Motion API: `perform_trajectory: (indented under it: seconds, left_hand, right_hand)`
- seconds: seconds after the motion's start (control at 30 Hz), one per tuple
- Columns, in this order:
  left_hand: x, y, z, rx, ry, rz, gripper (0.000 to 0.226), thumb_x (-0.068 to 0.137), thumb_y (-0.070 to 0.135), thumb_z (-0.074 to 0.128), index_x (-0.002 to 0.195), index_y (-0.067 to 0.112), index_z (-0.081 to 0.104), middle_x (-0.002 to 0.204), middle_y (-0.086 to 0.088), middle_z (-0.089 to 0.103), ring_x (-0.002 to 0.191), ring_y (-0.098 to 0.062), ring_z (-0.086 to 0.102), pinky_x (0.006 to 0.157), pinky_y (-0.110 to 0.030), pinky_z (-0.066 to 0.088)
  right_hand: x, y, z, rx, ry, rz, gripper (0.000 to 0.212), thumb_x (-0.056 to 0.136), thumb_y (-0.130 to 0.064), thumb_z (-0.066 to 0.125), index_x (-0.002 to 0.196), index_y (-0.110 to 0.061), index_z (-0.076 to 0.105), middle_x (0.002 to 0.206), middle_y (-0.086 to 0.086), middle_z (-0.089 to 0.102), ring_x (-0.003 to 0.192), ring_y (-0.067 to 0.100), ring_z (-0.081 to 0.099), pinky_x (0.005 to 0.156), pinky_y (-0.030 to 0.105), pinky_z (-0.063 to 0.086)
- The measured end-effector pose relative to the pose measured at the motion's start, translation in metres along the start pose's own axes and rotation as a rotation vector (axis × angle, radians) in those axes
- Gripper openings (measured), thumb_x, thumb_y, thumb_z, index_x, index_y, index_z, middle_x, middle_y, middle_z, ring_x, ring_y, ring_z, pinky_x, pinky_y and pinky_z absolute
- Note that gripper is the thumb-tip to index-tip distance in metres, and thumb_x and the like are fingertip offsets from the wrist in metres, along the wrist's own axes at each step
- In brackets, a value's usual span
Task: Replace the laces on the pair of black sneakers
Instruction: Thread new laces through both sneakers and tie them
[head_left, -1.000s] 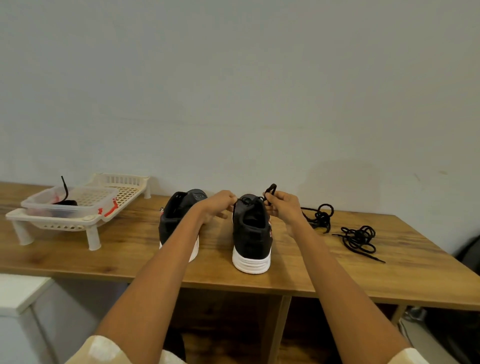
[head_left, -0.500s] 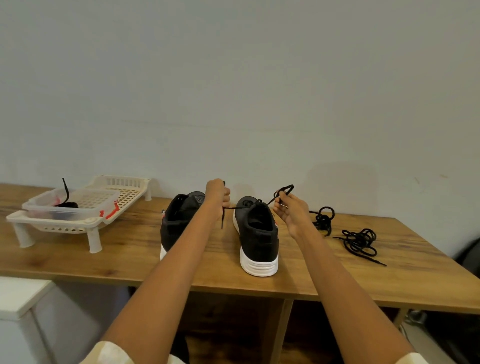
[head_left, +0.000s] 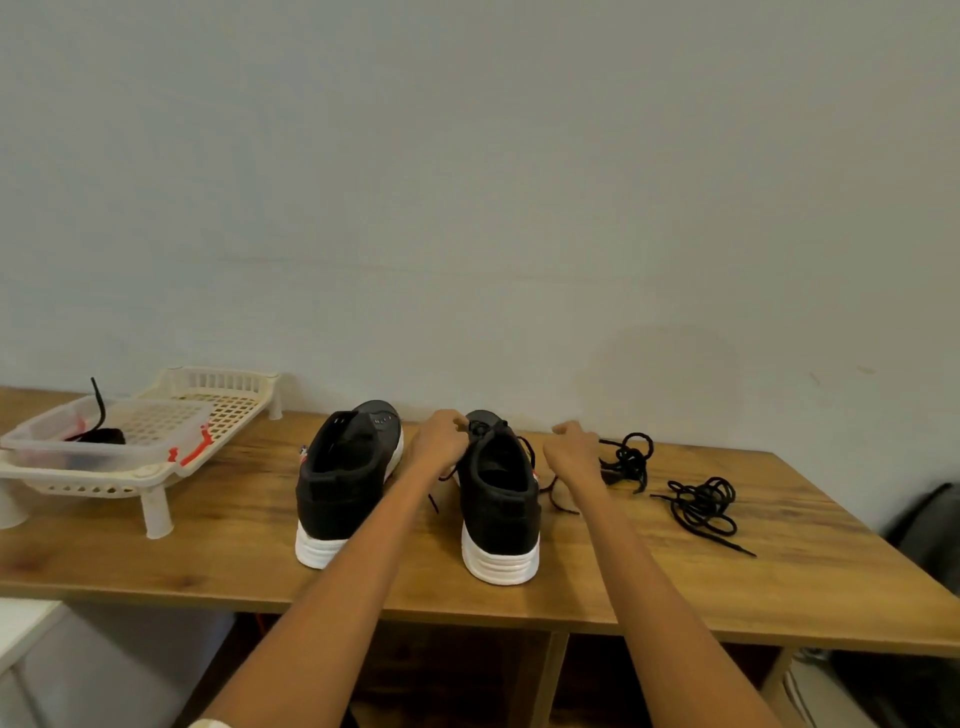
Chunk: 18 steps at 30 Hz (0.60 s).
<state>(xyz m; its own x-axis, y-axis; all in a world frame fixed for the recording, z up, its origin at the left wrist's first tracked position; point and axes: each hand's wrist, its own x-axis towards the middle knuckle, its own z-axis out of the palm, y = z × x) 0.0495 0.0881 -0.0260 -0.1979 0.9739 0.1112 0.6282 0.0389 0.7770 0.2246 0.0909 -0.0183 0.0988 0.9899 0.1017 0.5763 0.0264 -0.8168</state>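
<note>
Two black sneakers with white soles stand on the wooden table (head_left: 779, 582), heels toward me. The left sneaker (head_left: 343, 483) has no lace that I can see. The right sneaker (head_left: 498, 504) carries a black lace (head_left: 556, 493) near its tongue. My left hand (head_left: 441, 441) pinches that lace at the sneaker's top left edge, and one end dangles below it. On the sneaker's right side my right hand (head_left: 574, 452) holds the other strand with curled fingers, and the strand sags under the palm. Two loose black laces (head_left: 628, 460) (head_left: 701, 504) lie bundled further right.
A cream plastic rack (head_left: 156, 478) on legs stands at the left and holds a clear container (head_left: 104, 441) with a dark item inside. A pale wall runs along the table's far edge. A dark bag (head_left: 930, 530) sits beyond the right end of the table.
Both hands had pulled the lace ends outward and up. They have now come back down beside the right sneaker, and the lace hangs slack.
</note>
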Motion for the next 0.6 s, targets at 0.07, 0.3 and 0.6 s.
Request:
perform_trajectory:
  seconds: [0.07,0.3,0.6]
  left_hand:
    - [0.006,0.000,0.003,0.015,0.043,0.011,0.032,0.093,0.008,0.047,0.124,0.015,0.056,0.120,-0.011,0.062,0.105,-0.029,0.060,0.083,-0.035,0.049]
    - [0.016,-0.002,0.011,0.012,0.109,0.053,0.016,0.093,0.011,0.055,0.102,0.010,0.068,0.108,-0.013,0.068,0.099,-0.029,0.061,0.081,-0.034,0.049]
    - [0.017,-0.013,0.005,0.012,0.140,0.087,0.010,0.099,0.018,0.040,0.095,0.016,0.048,0.089,-0.008,0.062,0.076,-0.024,0.058,0.061,-0.034,0.044]
  right_hand:
    - [0.005,-0.006,0.004,0.034,0.032,-0.104,0.037,0.093,0.000,0.040,0.127,-0.009,0.051,0.132,0.015,0.041,0.085,0.018,0.050,0.070,0.024,0.039]
    - [0.023,-0.017,0.028,-0.087,-0.187,-0.214,0.030,0.094,-0.008,0.050,0.122,-0.009,0.062,0.122,0.012,0.063,0.104,0.024,0.059,0.083,0.030,0.047]
    - [0.028,-0.009,0.025,-0.169,-0.145,-0.286,0.024,0.093,-0.011,0.054,0.113,-0.011,0.068,0.114,0.008,0.068,0.103,0.021,0.062,0.077,0.021,0.042]
